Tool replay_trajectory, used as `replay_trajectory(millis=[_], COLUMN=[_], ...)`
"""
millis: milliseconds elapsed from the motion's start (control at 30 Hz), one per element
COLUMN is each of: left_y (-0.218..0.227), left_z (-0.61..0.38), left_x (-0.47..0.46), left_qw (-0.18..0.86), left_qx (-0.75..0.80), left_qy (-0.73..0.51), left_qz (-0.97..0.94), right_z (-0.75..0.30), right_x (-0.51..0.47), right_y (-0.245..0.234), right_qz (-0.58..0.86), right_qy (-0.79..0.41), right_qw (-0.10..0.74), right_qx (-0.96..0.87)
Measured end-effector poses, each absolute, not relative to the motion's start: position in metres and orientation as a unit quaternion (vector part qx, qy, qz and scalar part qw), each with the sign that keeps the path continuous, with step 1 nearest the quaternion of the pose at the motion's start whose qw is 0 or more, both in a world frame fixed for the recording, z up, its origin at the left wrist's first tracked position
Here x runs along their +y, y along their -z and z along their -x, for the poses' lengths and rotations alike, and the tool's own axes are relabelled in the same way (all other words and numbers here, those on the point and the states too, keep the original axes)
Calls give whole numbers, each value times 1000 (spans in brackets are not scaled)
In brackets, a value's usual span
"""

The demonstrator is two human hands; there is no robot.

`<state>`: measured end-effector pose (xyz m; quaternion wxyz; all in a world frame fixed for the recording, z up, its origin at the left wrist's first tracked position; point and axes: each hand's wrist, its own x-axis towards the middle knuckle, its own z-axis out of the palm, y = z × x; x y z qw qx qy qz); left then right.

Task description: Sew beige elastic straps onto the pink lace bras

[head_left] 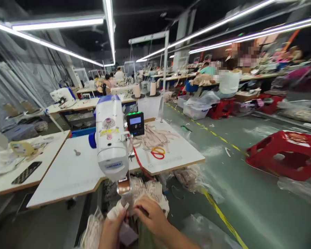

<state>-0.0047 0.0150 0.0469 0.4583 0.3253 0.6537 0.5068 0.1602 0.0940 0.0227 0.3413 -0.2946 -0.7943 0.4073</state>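
My left hand (112, 228) pinches a piece of white fabric (116, 210) between thumb and fingers, just below the end of the sewing machine (110, 138). Close on its right is my right hand (151, 214), its fingers curled in towards the fabric. What those fingers hold is hidden and blurred. A bundle of pale gathered cloth (155, 189) hangs behind my right hand, under the table edge. More pale cloth (92, 228) lies at the lower left, beside my left hand.
On the white sewing table (80, 176) are scissors (158, 153), pale fabric strips (155, 136) and a control panel (135, 123). A phone (26, 172) lies on the left table. A red stool (287, 154) stands at right. Other people, one a person in white (229, 82), sit further back.
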Motion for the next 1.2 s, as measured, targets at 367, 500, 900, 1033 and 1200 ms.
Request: replay_trajectory(millis=[367,500,900,1033,1200], left_y=[-33,-30,-30,-33,-35], left_z=[-21,-21,-15,-11,-12], left_x=[2,1,4,6,5], left_qw=[507,486,482,469,430], left_qx=[585,591,627,654,668], left_qy=[-605,-610,-559,-512,-501], left_qz=[-186,-205,-250,-300,-345], right_z=[-144,-143,-149,-154,-160], right_x=[77,76,86,90,93], right_y=[-14,-14,-12,-17,-26], right_qz=[321,327,334,326,310], right_qy=[-389,-376,-408,-408,-393], right_qw=[367,378,325,289,292], right_qx=[-781,-780,-785,-802,-815])
